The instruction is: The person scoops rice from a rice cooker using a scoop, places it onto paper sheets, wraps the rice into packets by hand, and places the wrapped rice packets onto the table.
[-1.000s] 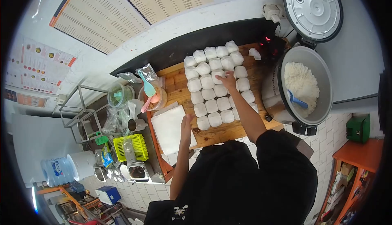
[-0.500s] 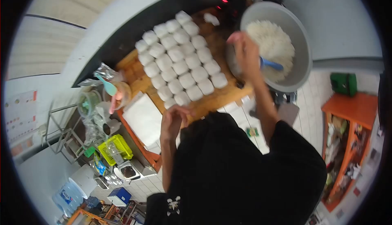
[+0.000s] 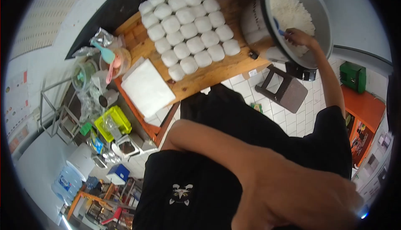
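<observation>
A: In the head view, what has the right hand [image 3: 297, 38] got?

B: The blue spoon [image 3: 282, 33]. Its fingers look curled round the handle. The spoon is inside the big pot [image 3: 323, 21], near the rim, by the white rice [image 3: 288, 9].

A: Is it heavy?

B: I think it's light and stiff. Rice looks soft and clumpy, so a full spoon would feel heavier. The handle is the best place to hold it.

A: And the left hand [image 3: 298, 192]?

B: It's big and blurry, in front of the black shirt [image 3: 250, 125]. I can't tell if its fingers are open or closed, or if they hold anything.

A: What are those white lumps [image 3: 188, 30]?

B: Little bundles in rows on the wooden table [image 3: 196, 84]. They look soft and easy to squash, so hold them gently by the sides. White paper [image 3: 148, 87] lies beside them.
</observation>
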The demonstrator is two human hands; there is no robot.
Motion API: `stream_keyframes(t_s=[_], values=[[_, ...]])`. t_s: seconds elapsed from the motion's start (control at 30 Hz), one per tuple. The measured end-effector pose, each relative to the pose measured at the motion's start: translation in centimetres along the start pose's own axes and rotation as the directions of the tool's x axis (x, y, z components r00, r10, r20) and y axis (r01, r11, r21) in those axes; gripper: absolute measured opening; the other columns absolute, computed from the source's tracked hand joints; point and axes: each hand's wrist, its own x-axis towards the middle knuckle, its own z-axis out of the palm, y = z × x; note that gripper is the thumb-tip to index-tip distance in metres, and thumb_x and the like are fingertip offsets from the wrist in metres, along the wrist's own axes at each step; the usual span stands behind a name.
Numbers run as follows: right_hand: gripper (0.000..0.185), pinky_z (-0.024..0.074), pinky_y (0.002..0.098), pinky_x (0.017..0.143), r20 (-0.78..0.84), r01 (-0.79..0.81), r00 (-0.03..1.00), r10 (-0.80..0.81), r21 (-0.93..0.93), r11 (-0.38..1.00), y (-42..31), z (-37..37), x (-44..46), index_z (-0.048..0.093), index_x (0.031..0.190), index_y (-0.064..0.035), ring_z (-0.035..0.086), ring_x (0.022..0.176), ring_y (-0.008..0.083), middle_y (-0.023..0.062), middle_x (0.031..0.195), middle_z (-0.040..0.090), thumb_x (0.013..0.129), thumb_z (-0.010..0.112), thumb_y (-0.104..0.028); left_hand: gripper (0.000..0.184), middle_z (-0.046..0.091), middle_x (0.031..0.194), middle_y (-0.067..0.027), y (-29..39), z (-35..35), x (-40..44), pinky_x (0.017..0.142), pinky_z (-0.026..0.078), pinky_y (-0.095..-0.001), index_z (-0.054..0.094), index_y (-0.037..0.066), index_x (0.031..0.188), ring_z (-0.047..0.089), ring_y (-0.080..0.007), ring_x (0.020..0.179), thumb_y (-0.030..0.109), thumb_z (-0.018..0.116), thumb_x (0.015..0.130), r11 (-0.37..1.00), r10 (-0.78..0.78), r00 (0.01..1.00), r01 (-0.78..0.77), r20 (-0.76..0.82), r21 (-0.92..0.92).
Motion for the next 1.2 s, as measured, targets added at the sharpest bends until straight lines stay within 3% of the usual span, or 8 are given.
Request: stream_keyframes(t_s=[0.23,0.4,0.47,0.67,0.73,0.8,0.93,1.2], values=[[0.04,0.0307,0.0202,0.047,-0.429,0.246,0.895,-0.118,0.256,0.935,-5.8,-2.5,-11.1,0.06,0.123,-0.0057,0.04,0.056,0.003,-0.0061,0.07,0.046,0.099,0.057,-0.037,0.08,0.051,0.075,-0.0052,8.6,-2.7,-7.5,0.07,0.043,-0.0315,0.056,0.0,0.084,0.05,-0.0162,0.073,0.07,0.021,0.096,0.845,0.015,0.902,0.219,-0.432,0.487],[0.038,0.0411,0.0212,0.051,-0.549,0.468,0.804,-0.229,0.348,0.812,-14.5,5.8,-15.7,0.06,0.122,-0.0025,0.05,0.058,0.0058,-0.001,0.076,0.058,0.099,0.057,-0.032,0.021,0.061,0.084,-0.0089,24.0,-7.9,-30.4,0.075,0.049,-0.0324,0.062,0.0,0.096,0.057,-0.0183,0.081,0.02,0.057,0.098,-0.152,0.613,0.371,0.922,-0.698,0.357],[0.032,0.048,0.0238,0.055,-0.374,0.486,0.872,-0.316,0.578,0.656,-19.0,12.4,-14.8,0.06,0.117,-0.0002,0.057,0.06,0.0093,0.0061,0.087,0.067,0.097,0.058,-0.025,0.028,0.064,0.102,-0.0151,28.6,-7.7,-45.2,0.085,0.048,-0.0407,0.061,0.0,0.104,0.06,-0.0277,0.095,0.026,0.064,0.094,-0.501,0.779,0.509,0.857,-0.367,0.125],[0.046,0.0357,0.0211,0.045,0.38,-0.227,0.817,-0.434,0.903,0.365,-29.0,39.0,-4.5,0.039,0.138,-0.0137,0.044,0.053,0.0076,0.0053,0.088,0.058,0.096,0.058,-0.017,0.118,0.013,0.16,-0.0245,29.9,-1.5,-56.5,0.12,0.011,-0.0512,0.019,-0.003,0.153,0.007,-0.0388,0.15,0.072,0.064,0.074,-0.511,0.787,0.22,0.757,-0.577,-0.407],[0.043,0.04,0.0249,0.046,0.504,-0.318,0.744,-0.439,0.845,0.43,-31.1,45.8,0.5,0.04,0.141,-0.0171,0.048,0.057,0.0101,0.0056,0.087,0.055,0.101,0.053,-0.025,0.125,0.006,0.161,-0.0248,29.9,-1.5,-57.6,0.12,0.008,-0.0518,0.011,-0.004,0.153,0.002,-0.0392,0.15,0.074,0.066,0.071,-0.546,0.768,0.236,0.727,-0.595,-0.416],[0.046,0.0455,0.0299,0.048,0.045,0.454,0.842,-0.538,0.481,0.75,-34.6,50.5,2.5,0.039,0.145,-0.0191,0.054,0.061,0.0141,0.0065,0.085,0.054,0.1,0.051,-0.021,0.13,0.003,0.161,-0.0253,30.2,-1.5,-58.2,0.12,0.006,-0.0522,0.007,-0.004,0.154,0.0,-0.0396,0.15,0.075,0.066,0.069,-0.562,0.754,0.244,0.721,-0.61,-0.405],[0.062,0.0512,0.0373,0.052,-0.064,0.572,0.461,-0.885,-0.742,0.351,-37.4,55.4,4.0,0.039,0.149,-0.0256,0.063,0.07,0.0207,0.0074,0.083,0.055,0.091,0.055,-0.011,0.134,0.001,0.162,-0.0236,30.6,-1.5,-58.9,0.12,0.005,-0.0519,0.005,-0.003,0.154,-0.002,-0.0385,0.15,0.075,0.068,0.066,-0.509,0.768,0.223,0.781,-0.601,-0.361],[0.078,0.0551,0.0385,0.057,-0.016,0.596,0.427,-0.904,-0.747,0.295,-36.6,55.8,6.2,0.041,0.148,-0.0342,0.062,0.07,0.0242,0.0068,0.087,0.056,0.079,0.058,0.0,0.137,0.002,0.162,-0.0235,30.6,-1.3,-59.4,0.12,0.003,-0.0538,0.006,-0.003,0.154,-0.003,-0.0378,0.151,0.073,0.072,0.062,-0.469,0.773,0.203,0.821,-0.601,-0.326]])
